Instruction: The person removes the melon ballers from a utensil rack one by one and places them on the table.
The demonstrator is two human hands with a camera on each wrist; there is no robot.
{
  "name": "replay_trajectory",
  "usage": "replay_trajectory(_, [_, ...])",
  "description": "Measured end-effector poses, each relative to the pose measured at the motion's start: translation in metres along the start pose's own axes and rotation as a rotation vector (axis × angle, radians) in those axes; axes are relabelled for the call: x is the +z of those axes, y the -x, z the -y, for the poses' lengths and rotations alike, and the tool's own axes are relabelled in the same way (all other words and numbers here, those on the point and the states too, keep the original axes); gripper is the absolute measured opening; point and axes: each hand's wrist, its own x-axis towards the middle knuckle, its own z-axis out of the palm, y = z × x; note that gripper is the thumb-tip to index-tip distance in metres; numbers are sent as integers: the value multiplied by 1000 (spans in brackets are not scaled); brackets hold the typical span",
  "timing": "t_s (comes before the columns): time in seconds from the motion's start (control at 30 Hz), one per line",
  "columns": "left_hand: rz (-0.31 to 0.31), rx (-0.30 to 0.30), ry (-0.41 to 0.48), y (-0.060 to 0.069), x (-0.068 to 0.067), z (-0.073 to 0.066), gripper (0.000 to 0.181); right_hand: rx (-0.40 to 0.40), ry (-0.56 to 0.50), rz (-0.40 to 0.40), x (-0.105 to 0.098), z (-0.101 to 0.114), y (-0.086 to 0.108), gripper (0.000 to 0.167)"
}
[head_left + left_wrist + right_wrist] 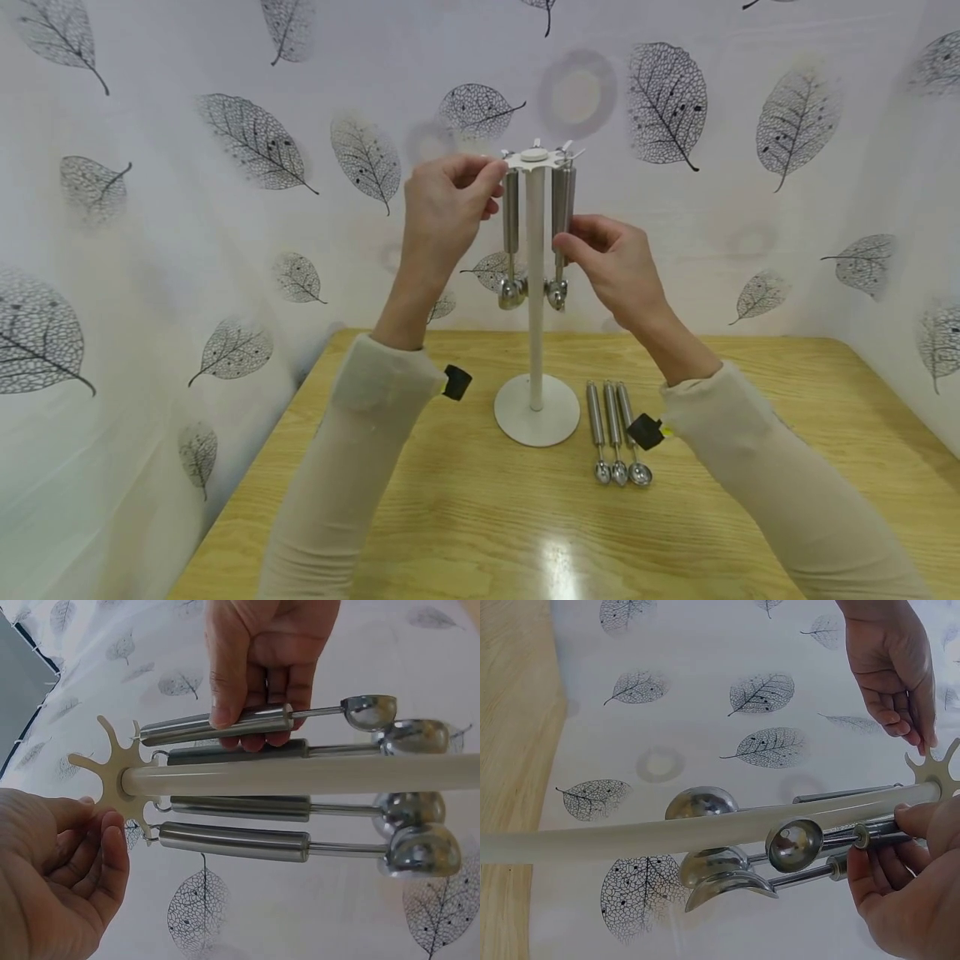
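Observation:
A white utensil stand with a star-shaped hook disc on top rises from a round base. Several steel scoops that look like melon ballers hang from it, among them one at the near side in the left wrist view. My left hand pinches a prong of the hook disc between thumb and index finger. My right hand grips the handle of a melon baller, whose top end lies against a hook. Whether its ring sits on that hook, I cannot tell.
Three more steel scoops lie side by side on the wooden table, right of the stand's base. Behind the table hangs a white curtain with leaf prints. Black wrist cameras stick out from both sleeves.

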Motion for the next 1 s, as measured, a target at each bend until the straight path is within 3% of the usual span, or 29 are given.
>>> replay_trajectory(0.43, [3, 10, 1, 0, 1, -1, 21, 30, -80, -1, -9, 14, -1, 32])
replay_trajectory(1.0, [-2, 5, -9, 0, 1, 0, 21, 55, -170, -84, -55, 17, 17, 23])
